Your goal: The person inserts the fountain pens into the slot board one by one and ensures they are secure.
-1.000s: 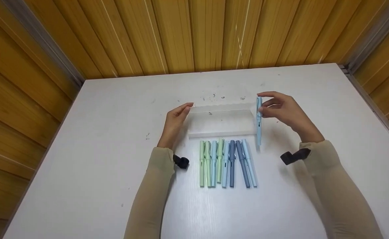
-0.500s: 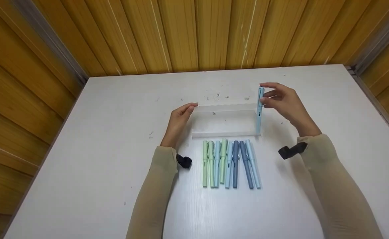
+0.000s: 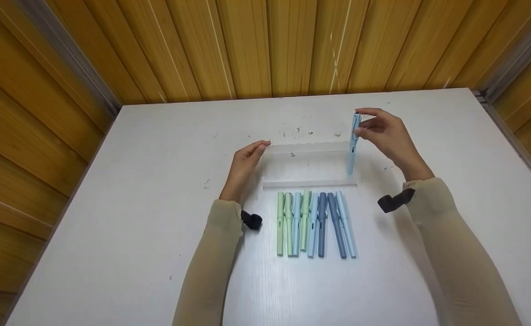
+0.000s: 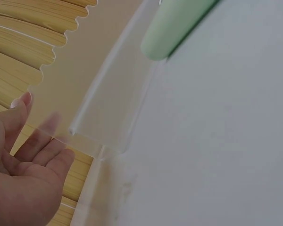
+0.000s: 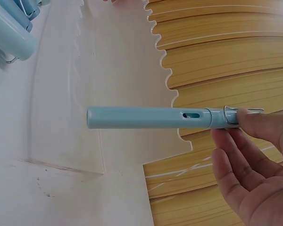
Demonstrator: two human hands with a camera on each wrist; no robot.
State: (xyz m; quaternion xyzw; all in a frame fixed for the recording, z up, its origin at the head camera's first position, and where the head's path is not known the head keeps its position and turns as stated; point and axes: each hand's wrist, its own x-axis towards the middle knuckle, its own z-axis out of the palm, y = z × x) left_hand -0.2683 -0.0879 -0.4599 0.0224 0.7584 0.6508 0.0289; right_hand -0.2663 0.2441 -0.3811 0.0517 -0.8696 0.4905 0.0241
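Observation:
A clear plastic rack (image 3: 309, 184) with a scalloped back edge stands on the table. My left hand (image 3: 243, 168) pinches its back left corner; in the left wrist view the fingers (image 4: 40, 141) show partly through the sheet. Between thumb and fingers, my right hand (image 3: 389, 138) holds a light blue fountain pen (image 3: 352, 147) by its capped end. This pen points downward over the rack's right end, its clip and small barrel window visible in the right wrist view. In front of the rack, several light green pens (image 3: 280, 224), light blue pens and dark blue pens (image 3: 322, 224) lie side by side.
The white table (image 3: 134, 203) has scattered dark marks, some behind the rack. Yellow wood-look panels (image 3: 247, 50) rise along the back and both sides. A black wrist mount (image 3: 251, 220) sits on each sleeve cuff.
My right hand has lifted the light blue pen and brought it from beside the rack's right end to over it. My left hand stays at the rack's corner; the lying pens have not moved.

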